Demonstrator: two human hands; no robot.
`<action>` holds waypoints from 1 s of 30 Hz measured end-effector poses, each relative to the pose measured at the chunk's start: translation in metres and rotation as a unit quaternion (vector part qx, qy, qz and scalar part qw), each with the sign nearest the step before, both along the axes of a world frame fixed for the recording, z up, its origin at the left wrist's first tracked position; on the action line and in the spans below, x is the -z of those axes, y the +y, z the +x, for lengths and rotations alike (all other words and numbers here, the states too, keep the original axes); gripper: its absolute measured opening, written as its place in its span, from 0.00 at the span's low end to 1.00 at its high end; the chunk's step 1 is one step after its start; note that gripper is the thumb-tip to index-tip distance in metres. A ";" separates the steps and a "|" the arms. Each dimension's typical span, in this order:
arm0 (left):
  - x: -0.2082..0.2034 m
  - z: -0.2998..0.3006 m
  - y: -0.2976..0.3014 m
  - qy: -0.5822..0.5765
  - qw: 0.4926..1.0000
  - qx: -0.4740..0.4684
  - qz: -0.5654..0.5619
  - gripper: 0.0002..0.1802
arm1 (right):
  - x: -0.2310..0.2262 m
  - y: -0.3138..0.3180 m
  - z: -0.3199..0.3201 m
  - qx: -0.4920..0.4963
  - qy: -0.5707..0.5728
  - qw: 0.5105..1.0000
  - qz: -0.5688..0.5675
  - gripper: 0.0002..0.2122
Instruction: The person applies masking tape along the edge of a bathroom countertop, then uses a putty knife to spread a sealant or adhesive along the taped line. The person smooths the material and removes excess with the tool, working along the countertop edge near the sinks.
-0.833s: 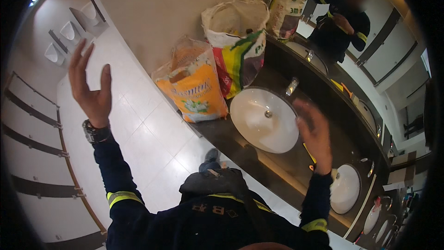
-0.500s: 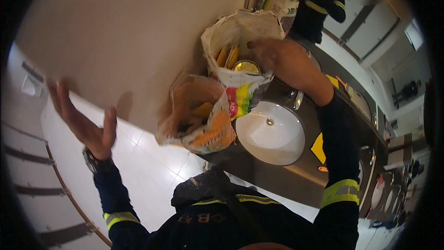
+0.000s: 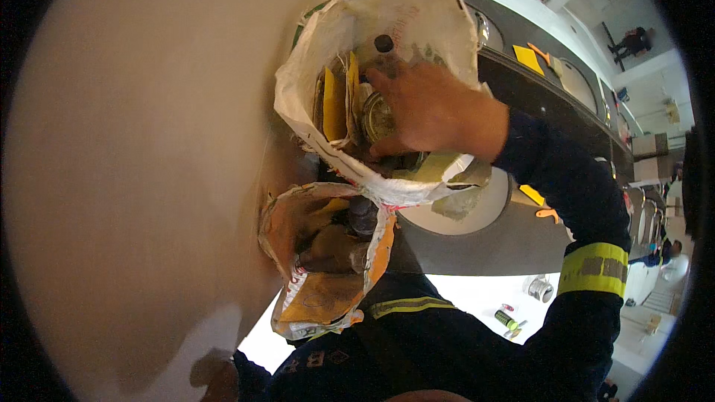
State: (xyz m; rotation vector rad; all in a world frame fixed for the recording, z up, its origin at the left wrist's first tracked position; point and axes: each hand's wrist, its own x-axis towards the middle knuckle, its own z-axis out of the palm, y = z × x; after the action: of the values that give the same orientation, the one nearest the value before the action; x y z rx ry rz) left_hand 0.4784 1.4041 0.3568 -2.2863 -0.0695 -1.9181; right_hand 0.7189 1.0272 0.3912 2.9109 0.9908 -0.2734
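The jacket [image 3: 447, 361] looks dark navy from here, with a thin yellow-and-grey stripe [image 3: 412, 305] across its front and small faded lettering [image 3: 316, 359]. The long right sleeve [image 3: 560, 179] has a broad yellow-green band [image 3: 594, 269] with a grey patch.

The wall [image 3: 156, 141] is dim, the floor [image 3: 469, 298] glares white, and fisheye edges bend.

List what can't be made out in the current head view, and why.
All in the head view:
Right hand: motion-blurred, so whether its grip is closed on the tin is unclear.
White bag: its bottom is hidden by its contents and that hand.
Left hand: dim and cut off by the lower edge; pose unclear.
Orange bag: deeper contents lost in shadow.
Far figure: too small for detail.
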 end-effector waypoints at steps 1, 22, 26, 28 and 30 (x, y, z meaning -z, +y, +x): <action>0.000 0.001 0.001 -0.001 1.000 0.003 -0.004 0.41 | 0.009 0.000 -0.002 -0.007 -0.008 1.000 -0.016 0.23; -0.007 0.019 -0.045 0.016 0.987 0.158 -0.036 0.33 | -0.211 -0.094 -0.145 0.163 -0.055 0.980 0.104 0.44; -0.039 0.017 -0.088 0.042 0.971 0.235 -0.030 0.32 | -0.195 -0.193 -0.232 0.251 -0.129 0.951 0.125 0.47; -0.069 0.010 -0.113 0.078 0.962 0.263 0.010 0.32 | -0.136 -0.258 -0.255 0.295 -0.132 0.931 0.168 0.49; -0.087 0.017 -0.146 0.149 0.929 0.340 0.004 0.32 | -0.086 -0.308 -0.298 0.383 -0.094 0.904 0.164 0.51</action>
State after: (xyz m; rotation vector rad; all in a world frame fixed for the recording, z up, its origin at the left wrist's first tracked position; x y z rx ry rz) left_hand 0.4958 1.2579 0.4437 -2.8046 0.8698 -1.7533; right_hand 0.4207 0.7191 0.4776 3.3983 -0.2046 0.1751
